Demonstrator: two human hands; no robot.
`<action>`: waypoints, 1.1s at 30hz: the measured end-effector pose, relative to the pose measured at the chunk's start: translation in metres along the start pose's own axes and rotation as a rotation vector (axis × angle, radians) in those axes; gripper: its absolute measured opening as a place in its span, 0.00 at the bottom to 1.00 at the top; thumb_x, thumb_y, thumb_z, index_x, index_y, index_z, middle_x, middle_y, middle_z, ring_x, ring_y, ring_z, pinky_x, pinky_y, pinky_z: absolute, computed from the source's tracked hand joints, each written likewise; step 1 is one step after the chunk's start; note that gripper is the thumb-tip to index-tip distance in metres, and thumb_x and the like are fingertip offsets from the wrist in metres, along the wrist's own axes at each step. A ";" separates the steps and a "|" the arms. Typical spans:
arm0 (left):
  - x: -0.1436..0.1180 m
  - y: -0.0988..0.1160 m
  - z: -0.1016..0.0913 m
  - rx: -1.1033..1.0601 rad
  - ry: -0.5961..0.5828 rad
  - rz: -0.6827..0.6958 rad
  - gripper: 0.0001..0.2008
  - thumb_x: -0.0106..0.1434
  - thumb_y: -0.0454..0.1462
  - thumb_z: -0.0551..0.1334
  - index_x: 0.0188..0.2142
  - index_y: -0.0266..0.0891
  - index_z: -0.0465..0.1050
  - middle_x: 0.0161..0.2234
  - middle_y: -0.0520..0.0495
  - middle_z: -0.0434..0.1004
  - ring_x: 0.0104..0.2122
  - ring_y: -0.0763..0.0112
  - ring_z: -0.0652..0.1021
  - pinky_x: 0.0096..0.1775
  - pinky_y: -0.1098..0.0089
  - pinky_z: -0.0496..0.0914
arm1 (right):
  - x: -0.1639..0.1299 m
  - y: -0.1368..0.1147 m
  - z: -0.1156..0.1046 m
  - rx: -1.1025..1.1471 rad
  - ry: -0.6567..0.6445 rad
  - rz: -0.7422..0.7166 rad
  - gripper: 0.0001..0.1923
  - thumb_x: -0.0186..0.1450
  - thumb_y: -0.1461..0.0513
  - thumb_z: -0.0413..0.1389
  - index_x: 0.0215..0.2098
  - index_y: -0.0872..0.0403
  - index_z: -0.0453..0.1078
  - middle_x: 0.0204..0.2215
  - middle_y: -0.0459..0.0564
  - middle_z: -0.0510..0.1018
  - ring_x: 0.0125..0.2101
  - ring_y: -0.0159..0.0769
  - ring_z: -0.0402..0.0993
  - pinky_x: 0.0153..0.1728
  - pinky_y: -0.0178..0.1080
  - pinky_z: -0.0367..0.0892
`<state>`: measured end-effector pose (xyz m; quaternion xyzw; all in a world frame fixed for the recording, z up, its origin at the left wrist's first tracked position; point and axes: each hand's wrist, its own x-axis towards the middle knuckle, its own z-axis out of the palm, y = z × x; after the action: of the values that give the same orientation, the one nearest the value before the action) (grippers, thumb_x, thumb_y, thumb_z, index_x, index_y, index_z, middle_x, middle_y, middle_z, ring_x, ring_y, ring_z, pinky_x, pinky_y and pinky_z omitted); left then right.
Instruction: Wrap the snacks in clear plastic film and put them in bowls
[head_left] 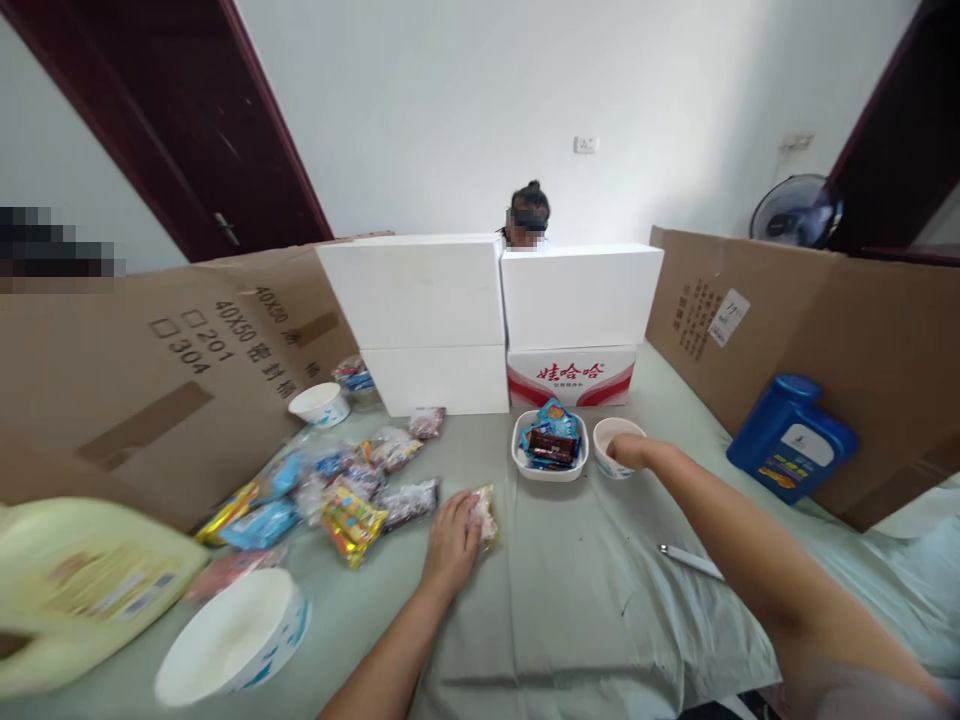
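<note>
My left hand (454, 537) rests on the cloth in the middle, its fingers closed around the side of a small clear packet (487, 518) with pale contents. Farther right, my right hand (628, 452) reaches into a white paper bowl (609, 466). Its fingertips are hidden inside, so I cannot see what they touch. Just left of that bowl stands a white square dish (546, 474) filled with blue and dark brown wrapped snacks (553, 447). Left of my left hand lies a packet with dark contents (411, 502), beside a yellow and red packet (352, 522).
Several snack packets (274, 522) are heaped at left, near two paper bowls (281, 640) and a pale yellow jug (97, 585). White boxes (431, 300) stand behind; a person sits beyond. Cardboard walls (195, 380) flank the table. A blue jug (791, 440) and a silver strip-like object (691, 562) are at right.
</note>
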<state>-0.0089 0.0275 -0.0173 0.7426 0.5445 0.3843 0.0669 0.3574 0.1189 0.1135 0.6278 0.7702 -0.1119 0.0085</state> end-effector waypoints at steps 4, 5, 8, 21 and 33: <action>0.000 0.012 -0.007 -0.048 -0.031 -0.116 0.17 0.65 0.41 0.53 0.48 0.38 0.73 0.49 0.41 0.73 0.51 0.58 0.71 0.55 0.53 0.65 | -0.022 -0.007 -0.002 0.068 0.159 0.052 0.15 0.69 0.62 0.47 0.51 0.56 0.70 0.50 0.56 0.74 0.47 0.43 0.72 0.47 0.46 0.67; -0.003 0.016 -0.007 -0.039 -0.038 -0.151 0.16 0.64 0.41 0.54 0.47 0.38 0.73 0.47 0.41 0.73 0.48 0.59 0.73 0.52 0.55 0.68 | -0.031 -0.008 0.000 0.085 0.202 0.050 0.17 0.69 0.63 0.45 0.52 0.55 0.70 0.51 0.56 0.74 0.48 0.44 0.71 0.48 0.45 0.67; -0.014 0.035 -0.002 -0.037 -0.080 -0.232 0.13 0.61 0.41 0.61 0.44 0.39 0.74 0.41 0.44 0.73 0.36 0.65 0.77 0.40 0.63 0.73 | -0.069 -0.012 0.018 0.171 0.265 -0.016 0.19 0.67 0.61 0.44 0.50 0.51 0.72 0.49 0.50 0.76 0.46 0.41 0.73 0.45 0.41 0.68; -0.037 0.057 0.012 -0.260 -0.017 -0.061 0.11 0.65 0.42 0.59 0.44 0.41 0.69 0.48 0.43 0.66 0.48 0.61 0.72 0.48 0.61 0.70 | -0.207 0.055 0.147 0.093 0.492 0.236 0.17 0.64 0.55 0.47 0.44 0.50 0.73 0.41 0.54 0.78 0.44 0.50 0.72 0.46 0.54 0.66; -0.039 0.065 -0.005 -0.398 -0.258 -0.077 0.16 0.61 0.46 0.62 0.44 0.40 0.70 0.51 0.38 0.63 0.39 0.65 0.73 0.38 0.66 0.72 | -0.143 -0.137 0.103 0.261 0.183 -0.312 0.15 0.70 0.61 0.45 0.50 0.48 0.69 0.41 0.52 0.76 0.37 0.37 0.75 0.37 0.37 0.69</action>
<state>0.0326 -0.0334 0.0009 0.7364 0.4730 0.3829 0.2956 0.2419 -0.0636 0.0570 0.5044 0.8345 -0.1530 -0.1604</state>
